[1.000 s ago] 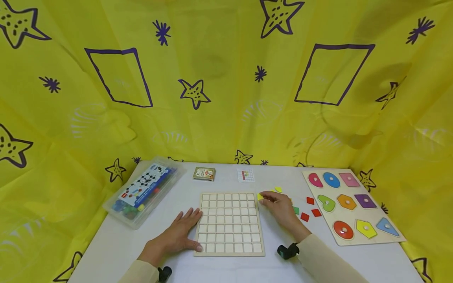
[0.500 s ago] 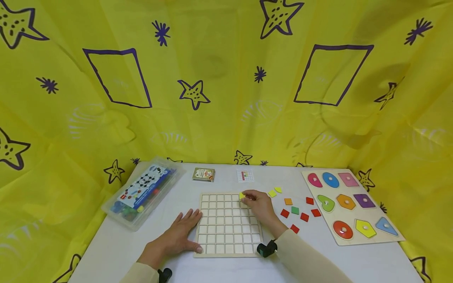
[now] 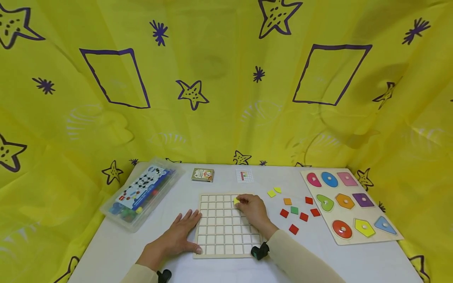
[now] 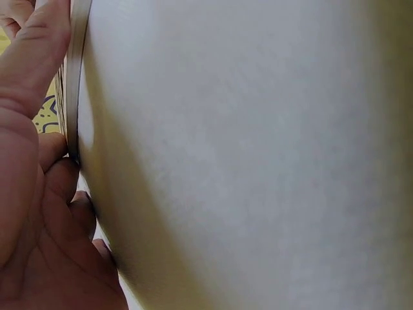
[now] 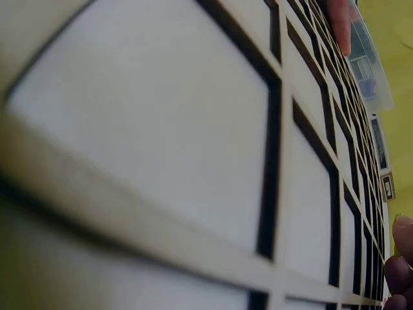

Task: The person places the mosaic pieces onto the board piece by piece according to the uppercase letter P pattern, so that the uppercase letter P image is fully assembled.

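Note:
A wooden grid board (image 3: 220, 224) with square cells lies flat on the white table. My left hand (image 3: 178, 235) rests at its left edge, fingers spread and thumb on the near left corner; the left wrist view shows the fingers along the board's side. In my right hand (image 3: 254, 210) a small yellow tile (image 3: 236, 201) is pinched between thumb and fingers, over the far rows of the grid. Only part of that tile shows. The right wrist view shows the grid cells close up, with the right fingertips (image 5: 401, 239) at its edge.
Loose yellow tiles (image 3: 271, 193), an orange tile (image 3: 287, 201), a green tile (image 3: 294, 210) and several red tiles (image 3: 293, 229) lie right of the board. A shape puzzle (image 3: 348, 237) stands farther right. A plastic case (image 3: 141, 196), card box (image 3: 203, 175) and pattern card (image 3: 244, 175) lie behind.
My right hand has moved left from the loose tiles onto the far part of the grid, carrying the yellow tile. The left hand has stayed at the board's edge.

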Demonstrator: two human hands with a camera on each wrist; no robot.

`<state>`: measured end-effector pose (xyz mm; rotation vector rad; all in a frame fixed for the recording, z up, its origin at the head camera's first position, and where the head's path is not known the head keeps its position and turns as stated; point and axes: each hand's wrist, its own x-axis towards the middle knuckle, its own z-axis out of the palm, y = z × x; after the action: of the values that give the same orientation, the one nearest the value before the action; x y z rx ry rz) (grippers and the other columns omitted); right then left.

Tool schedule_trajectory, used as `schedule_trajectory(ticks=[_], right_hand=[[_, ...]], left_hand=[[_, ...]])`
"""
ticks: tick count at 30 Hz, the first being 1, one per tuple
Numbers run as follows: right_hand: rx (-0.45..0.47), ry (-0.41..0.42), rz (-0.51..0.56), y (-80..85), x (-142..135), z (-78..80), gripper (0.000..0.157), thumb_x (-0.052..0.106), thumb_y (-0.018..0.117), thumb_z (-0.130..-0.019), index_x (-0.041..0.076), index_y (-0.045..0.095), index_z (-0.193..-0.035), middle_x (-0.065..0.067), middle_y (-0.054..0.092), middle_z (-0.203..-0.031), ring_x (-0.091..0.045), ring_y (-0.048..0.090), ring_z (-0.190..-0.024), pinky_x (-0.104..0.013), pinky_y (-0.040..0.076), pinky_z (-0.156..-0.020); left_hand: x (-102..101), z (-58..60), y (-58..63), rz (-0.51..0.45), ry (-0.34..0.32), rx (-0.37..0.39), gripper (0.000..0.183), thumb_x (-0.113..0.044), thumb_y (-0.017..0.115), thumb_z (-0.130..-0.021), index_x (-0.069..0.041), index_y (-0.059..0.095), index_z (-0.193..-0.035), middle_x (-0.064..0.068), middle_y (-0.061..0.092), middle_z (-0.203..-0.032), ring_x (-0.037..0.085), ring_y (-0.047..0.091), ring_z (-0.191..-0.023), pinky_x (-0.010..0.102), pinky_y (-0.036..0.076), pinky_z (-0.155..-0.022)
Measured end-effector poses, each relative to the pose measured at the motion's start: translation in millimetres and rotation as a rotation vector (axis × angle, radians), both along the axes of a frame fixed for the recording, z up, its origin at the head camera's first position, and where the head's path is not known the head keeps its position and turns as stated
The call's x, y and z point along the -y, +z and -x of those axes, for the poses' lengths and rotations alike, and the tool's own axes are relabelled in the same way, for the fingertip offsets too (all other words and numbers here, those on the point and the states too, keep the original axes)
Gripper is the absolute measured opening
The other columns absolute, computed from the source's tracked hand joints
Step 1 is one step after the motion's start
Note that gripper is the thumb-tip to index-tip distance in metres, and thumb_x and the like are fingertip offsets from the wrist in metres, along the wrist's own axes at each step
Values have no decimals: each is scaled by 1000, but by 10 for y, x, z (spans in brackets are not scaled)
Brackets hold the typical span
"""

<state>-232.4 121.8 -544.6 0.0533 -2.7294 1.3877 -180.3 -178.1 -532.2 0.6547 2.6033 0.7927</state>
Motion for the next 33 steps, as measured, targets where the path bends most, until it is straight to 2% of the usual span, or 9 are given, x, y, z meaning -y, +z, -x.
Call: schedule_trajectory(ticks=[6, 14, 21, 26, 30, 33], right_hand=[[-25, 6, -112, -32, 41, 4, 19, 14, 84, -89, 10, 83, -107, 1, 77, -95, -18, 61, -94, -40, 49, -87], [-33, 17, -162, -21, 52, -15, 14, 14, 84, -88, 12, 84, -102, 3, 75, -89, -19, 61, -91, -41, 45, -84], [-39, 11, -156, -25, 41, -24, 11, 12, 83, -89, 12, 84, -99, 3, 77, -89, -20, 63, -91, -43, 47, -87], [-38, 10, -146, -35, 35, -19, 13, 12, 83, -88, 12, 83, -101, 4, 75, -89, -20, 63, -93, -45, 46, -88], [-34, 18, -96, -35, 22, -25, 18, 11, 83, -87, 12, 82, -105, 2, 75, -94, -23, 63, -98, -49, 45, -93], [-20, 22, -46, -31, 8, -26, 21, 11, 83, -88, 12, 82, -109, 0, 76, -100, -22, 62, -100, -46, 46, -94]], left_hand=[[-1, -8, 4, 2, 3, -3, 119, -52, 90, -74, -2, 32, -164, 19, 27, -173, 42, 16, -163, 64, 5, -132], [8, -10, 4, -8, -4, -7, 119, -52, 90, -74, -1, 32, -164, 20, 27, -172, 44, 16, -162, 65, 5, -131], [0, -12, 10, -11, -4, -5, 119, -51, 90, -73, 0, 32, -164, 20, 27, -173, 44, 15, -162, 65, 4, -132], [-3, -14, 7, -9, 2, 7, 119, -51, 90, -74, -1, 31, -164, 20, 26, -173, 44, 15, -162, 64, 4, -132], [-3, -12, 3, -8, 3, 5, 119, -50, 90, -73, -2, 32, -164, 19, 26, -173, 43, 15, -162, 64, 4, -132], [-1, -7, -7, -10, 6, 7, 119, -50, 90, -73, -2, 32, -165, 19, 27, -173, 42, 15, -163, 63, 3, -132]])
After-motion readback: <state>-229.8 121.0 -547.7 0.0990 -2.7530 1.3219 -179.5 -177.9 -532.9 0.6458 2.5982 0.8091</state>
